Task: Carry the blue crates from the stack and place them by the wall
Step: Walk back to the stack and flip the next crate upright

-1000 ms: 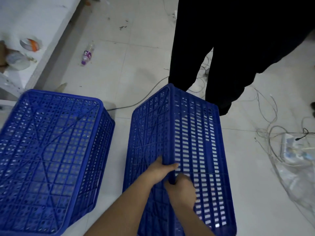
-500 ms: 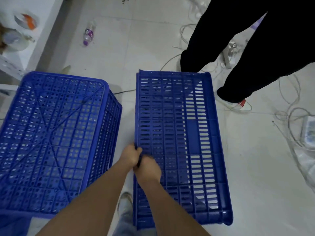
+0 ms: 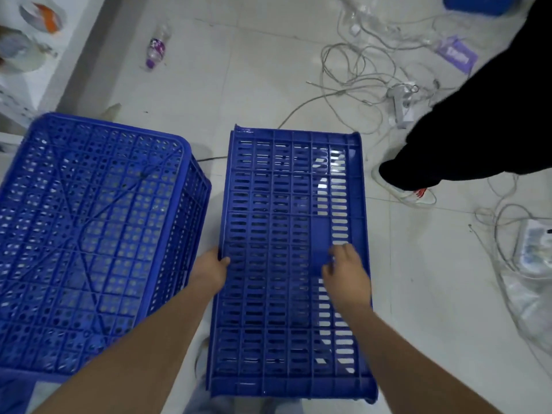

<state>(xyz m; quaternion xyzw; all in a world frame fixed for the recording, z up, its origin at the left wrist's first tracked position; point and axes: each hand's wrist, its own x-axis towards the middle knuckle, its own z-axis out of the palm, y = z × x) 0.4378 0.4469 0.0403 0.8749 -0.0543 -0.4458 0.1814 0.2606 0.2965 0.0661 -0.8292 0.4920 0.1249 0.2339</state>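
Observation:
A blue slotted crate point(image 3: 286, 204) stands on its side in front of me, its long wall facing up. My left hand point(image 3: 209, 270) grips its left edge, thumb on top. My right hand point(image 3: 346, 273) hovers over the crate's upper face near the right side, fingers loosely curled, holding nothing. To the left a second blue crate point(image 3: 89, 228) sits upside down on the floor, its perforated bottom facing up.
Another person in black trousers stands at the right, shoe point(image 3: 409, 192) close to the crate. Tangled white cables point(image 3: 358, 73) and a power strip point(image 3: 403, 106) lie beyond. A plastic bottle point(image 3: 155, 49) lies far left. White shelf point(image 3: 27, 55) at the left.
The crate has turned onto its side and settled beside the other one. My right hand left the left edge and moved across to the right. The other person stepped away to the right.

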